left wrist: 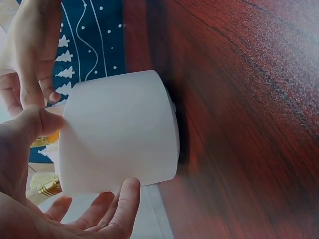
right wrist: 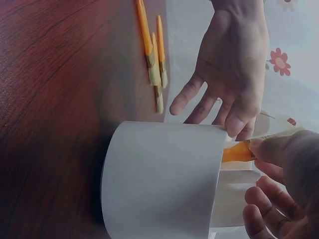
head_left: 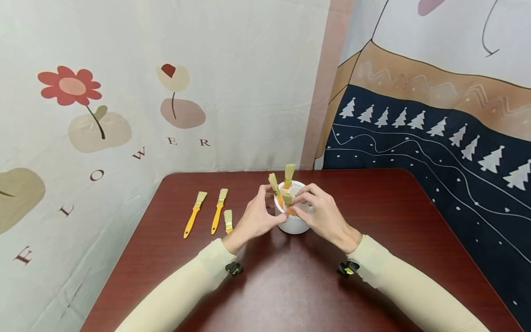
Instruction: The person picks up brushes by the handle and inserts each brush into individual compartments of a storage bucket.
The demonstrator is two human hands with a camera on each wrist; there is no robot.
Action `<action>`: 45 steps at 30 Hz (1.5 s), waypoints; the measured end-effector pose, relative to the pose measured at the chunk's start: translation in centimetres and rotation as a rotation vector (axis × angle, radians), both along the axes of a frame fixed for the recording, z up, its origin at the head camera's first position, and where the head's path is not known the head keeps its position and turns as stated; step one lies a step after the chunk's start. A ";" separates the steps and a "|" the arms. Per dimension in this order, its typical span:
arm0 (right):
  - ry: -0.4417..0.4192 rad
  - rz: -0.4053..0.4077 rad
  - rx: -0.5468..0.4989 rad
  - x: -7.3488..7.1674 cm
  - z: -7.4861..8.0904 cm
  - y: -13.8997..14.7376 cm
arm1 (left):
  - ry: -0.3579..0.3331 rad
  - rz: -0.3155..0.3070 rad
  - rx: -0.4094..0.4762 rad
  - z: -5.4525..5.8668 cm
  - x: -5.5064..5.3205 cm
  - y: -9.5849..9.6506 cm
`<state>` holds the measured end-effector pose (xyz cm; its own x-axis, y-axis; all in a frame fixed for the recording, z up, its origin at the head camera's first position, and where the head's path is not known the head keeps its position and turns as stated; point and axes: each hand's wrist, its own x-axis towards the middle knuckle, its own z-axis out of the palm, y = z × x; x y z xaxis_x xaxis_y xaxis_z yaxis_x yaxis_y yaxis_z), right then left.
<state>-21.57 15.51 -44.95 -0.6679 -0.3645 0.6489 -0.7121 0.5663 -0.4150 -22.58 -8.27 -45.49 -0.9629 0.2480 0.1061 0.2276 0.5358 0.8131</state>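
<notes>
Three yellow-handled brushes (head_left: 194, 216) lie on the table (head_left: 415, 221) to my left, bristles pointing away from me; my arm hides the handle end of the shortest-looking one. Two upright brushes (head_left: 289, 173) stand bristles up in the white pot (head_left: 293, 226) before me, beside a white inner piece (right wrist: 237, 184). The table is dark reddish wood, with a pale flower-printed cloth (head_left: 257, 69) behind it and a tree-printed cloth (head_left: 381, 138) to my right. My left hand (head_left: 258, 216) curves around the pot, thumb at its rim, fingers spread along its side. My right hand (head_left: 325, 219) pinches another brush (head_left: 287, 198) at the pot's mouth, remaining fingers loosely bent.
</notes>
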 end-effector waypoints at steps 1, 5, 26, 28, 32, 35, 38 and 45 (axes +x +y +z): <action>0.000 -0.002 0.005 0.0 0.0 0.0 | 0.000 0.000 0.001 0.0 0.0 0.0; -0.002 -0.011 0.019 0.1 0.0 0.0 | 0.004 -0.001 0.002 -0.2 -0.1 -0.1; 0.009 -0.019 0.093 0.5 0.1 0.2 | -0.005 -0.007 -0.029 0.6 0.2 -0.2; 0.001 -0.014 0.105 0.5 0.1 0.1 | -0.006 -0.013 -0.029 0.6 0.2 -0.3; 0.000 0.002 0.104 0.6 0.0 0.0 | 0.000 -0.028 -0.030 0.6 0.1 -0.3; 0.007 0.009 0.101 0.6 0.0 0.0 | 0.003 -0.033 -0.035 0.6 0.0 -0.4; 0.014 0.012 0.104 0.6 0.0 0.1 | -0.001 -0.042 -0.041 0.6 -0.1 -0.5; -0.005 0.022 0.079 0.2 0.2 1.1 | -0.005 -0.065 -0.070 0.7 -0.4 -0.4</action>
